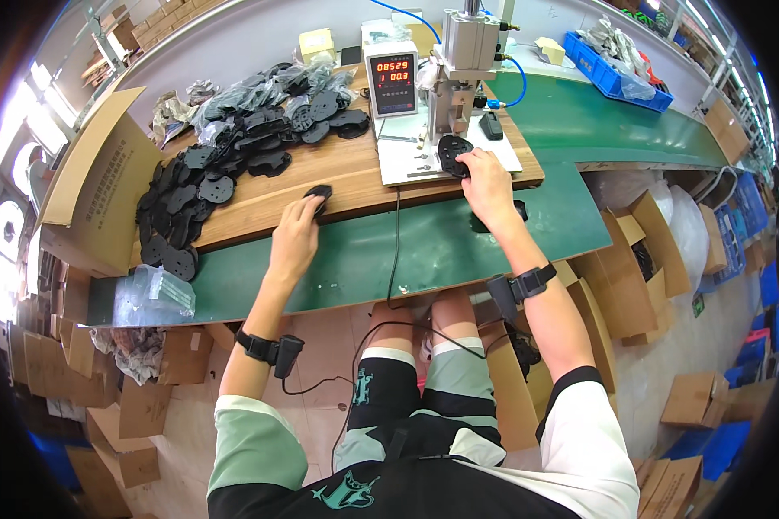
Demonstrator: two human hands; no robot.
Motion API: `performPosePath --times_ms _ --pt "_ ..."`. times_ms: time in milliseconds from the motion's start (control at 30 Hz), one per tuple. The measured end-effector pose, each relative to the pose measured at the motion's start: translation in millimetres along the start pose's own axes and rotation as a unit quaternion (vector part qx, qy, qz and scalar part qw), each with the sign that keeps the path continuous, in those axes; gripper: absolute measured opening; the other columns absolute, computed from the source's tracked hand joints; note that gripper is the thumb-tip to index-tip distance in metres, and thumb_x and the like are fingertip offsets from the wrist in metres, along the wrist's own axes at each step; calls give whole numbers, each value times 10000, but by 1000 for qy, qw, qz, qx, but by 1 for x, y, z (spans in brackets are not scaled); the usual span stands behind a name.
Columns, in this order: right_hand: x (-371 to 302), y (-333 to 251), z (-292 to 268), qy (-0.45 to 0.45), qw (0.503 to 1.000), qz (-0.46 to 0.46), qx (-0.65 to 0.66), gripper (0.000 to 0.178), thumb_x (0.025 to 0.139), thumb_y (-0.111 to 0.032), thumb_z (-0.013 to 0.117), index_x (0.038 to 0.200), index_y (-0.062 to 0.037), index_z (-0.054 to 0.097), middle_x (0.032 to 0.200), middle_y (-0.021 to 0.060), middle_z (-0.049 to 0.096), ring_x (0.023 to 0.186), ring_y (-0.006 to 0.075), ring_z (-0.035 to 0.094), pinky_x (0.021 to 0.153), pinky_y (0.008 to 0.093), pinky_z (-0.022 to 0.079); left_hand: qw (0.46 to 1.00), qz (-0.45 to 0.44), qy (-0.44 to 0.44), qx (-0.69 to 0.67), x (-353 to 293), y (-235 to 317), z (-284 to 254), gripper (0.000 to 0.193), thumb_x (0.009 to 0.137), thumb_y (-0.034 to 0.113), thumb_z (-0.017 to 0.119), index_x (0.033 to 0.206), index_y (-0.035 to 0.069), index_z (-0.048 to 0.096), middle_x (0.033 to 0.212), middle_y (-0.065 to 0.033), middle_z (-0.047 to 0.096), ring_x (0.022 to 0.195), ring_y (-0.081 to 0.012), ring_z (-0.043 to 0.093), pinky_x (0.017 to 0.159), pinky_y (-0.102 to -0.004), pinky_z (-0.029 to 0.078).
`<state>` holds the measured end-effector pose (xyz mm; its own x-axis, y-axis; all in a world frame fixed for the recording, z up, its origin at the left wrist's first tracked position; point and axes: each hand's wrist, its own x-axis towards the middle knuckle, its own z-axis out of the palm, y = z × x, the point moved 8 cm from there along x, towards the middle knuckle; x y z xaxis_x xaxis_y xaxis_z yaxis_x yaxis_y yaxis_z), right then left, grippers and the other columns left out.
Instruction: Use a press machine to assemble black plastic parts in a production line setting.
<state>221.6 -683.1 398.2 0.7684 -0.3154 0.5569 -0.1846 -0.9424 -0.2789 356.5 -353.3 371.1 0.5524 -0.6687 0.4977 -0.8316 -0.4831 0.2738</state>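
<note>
My right hand grips the near right edge of a flat black perforated plastic plate. That plate lies under the head of a small metal press, on its white base. Farther left, my left hand is closed on another black plastic piece, held just above the wooden board; its fingers partly cover it. A big heap of similar black plates spreads over the board's left side. Partly hidden by my right forearm, a dark piece lies on the green tabletop.
A control box with red digits stands left of the press. Small metal bits and a black device sit on the base. Left stands an open carton; a blue crate is back right. A black cable hangs over the edge.
</note>
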Motion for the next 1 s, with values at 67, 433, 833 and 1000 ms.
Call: performPosePath --times_ms 67,433,833,1000 --pt "5 4 -17 18 998 16 65 329 809 46 724 1128 -34 743 1102 105 711 1054 342 681 905 445 589 999 10 13 -35 20 34 6 564 911 -61 614 1462 45 566 1352 -205 668 1294 -389 616 1072 -484 539" --pt "-197 12 -119 202 939 164 226 239 900 77 638 1122 -7 657 1113 112 662 1015 227 644 902 326 520 970 241 30 8 94 193 83 565 891 5 607 1453 60 601 1467 -236 621 1405 -405 575 1210 -503 436" --pt "-492 145 -45 190 836 508 87 262 919 9 590 1169 21 666 1150 168 638 1061 316 646 963 399 521 978 196 -18 69 135 202 141 482 916 16 625 1396 20 585 1354 -258 632 1340 -412 598 1164 -504 452" --pt "-608 221 21 53 813 580 -4 300 911 -72 649 1190 27 699 1144 245 708 1090 411 687 997 474 530 966 236 -14 100 128 201 140 510 924 8 626 1429 15 559 1405 -301 612 1365 -441 589 1190 -511 446"
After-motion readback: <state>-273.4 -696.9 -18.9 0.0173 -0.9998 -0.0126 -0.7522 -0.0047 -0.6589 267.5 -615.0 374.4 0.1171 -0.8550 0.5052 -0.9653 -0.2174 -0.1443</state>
